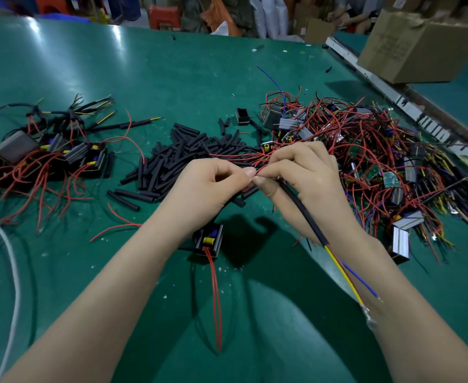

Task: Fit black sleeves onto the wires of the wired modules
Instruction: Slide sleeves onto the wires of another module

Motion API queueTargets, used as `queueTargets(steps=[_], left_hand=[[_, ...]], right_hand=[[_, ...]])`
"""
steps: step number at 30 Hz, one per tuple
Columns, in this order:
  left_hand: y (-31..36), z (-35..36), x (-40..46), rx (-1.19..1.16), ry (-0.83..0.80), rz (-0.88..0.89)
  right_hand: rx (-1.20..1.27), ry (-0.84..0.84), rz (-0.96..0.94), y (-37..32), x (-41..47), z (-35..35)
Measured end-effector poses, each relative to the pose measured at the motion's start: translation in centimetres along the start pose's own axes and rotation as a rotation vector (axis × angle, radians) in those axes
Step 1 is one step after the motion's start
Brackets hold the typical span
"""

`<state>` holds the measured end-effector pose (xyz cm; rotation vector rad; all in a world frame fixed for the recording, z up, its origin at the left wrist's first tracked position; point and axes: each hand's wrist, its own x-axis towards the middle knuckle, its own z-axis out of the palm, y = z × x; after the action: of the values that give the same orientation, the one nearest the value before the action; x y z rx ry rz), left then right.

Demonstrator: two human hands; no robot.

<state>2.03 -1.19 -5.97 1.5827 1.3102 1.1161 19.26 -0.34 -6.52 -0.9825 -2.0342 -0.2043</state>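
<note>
Each grip is pinched shut: the left hand (209, 178) and right hand (299, 172) meet fingertip to fingertip on thin red wires (263, 161), apparently steadying them for a black sleeve (302, 208) trailing under the right palm. The module (209, 240) dangles below, above the desk (158, 78). Loose sleeves (177, 158) lie just behind; the tangled unfinished pile (371, 150) crowds the right.

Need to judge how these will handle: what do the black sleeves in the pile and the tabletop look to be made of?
Black sleeves: probably soft plastic or rubber tubing, matte; short cut lengths, some flattened, which suggests thin flexible walls. Possibly heat-shrink, but the look alone cannot confirm it. Table: a green mat or coated surface, smooth and semi-glossy; it shows broad light reflections.
</note>
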Motion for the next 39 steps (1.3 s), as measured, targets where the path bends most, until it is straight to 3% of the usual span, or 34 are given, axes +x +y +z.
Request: queueTargets(steps=[6,11,15,21,24,27,32,36,39], left_hand=[[0.2,0.3,-0.1,-0.108,-0.016,-0.059],[0.3,0.3,-0.2,0.395,0.118,0.268],[0.5,0.3,-0.3,0.474,0.147,0.382],[0.0,0.0,-0.1,0.353,0.027,0.295],[-0.1,0.1,0.1,0.160,-0.010,0.136],[0.0,0.0,0.1,0.009,-0.054,0.046],[0.3,0.4,-0.1,0.056,-0.129,0.049],[0.3,0.5,-0.2,-0.050,-0.094,0.019],[0.1,0.6,-0.2,0.086,-0.038,0.155]], right_hand=[[-0.068,0.034,0.007,-0.2,-0.1,0.1],[-0.108,0.025,0.007,-0.2,0.0,0.0],[-0.067,-0.008,0.067,-0.6,0.1,-0.2],[0.154,-0.182,0.345,-0.5,0.5,-0.2],[0.278,-0.168,0.394,-0.1,0.5,-0.4],[0.226,-0.137,0.362,-0.1,0.6,-0.3],[0.110,-0.094,0.228,0.1,0.4,0.1],[0.092,-0.119,0.286,-0.3,0.4,-0.1],[0.064,-0.155,0.368,-0.6,0.4,-0.1]])
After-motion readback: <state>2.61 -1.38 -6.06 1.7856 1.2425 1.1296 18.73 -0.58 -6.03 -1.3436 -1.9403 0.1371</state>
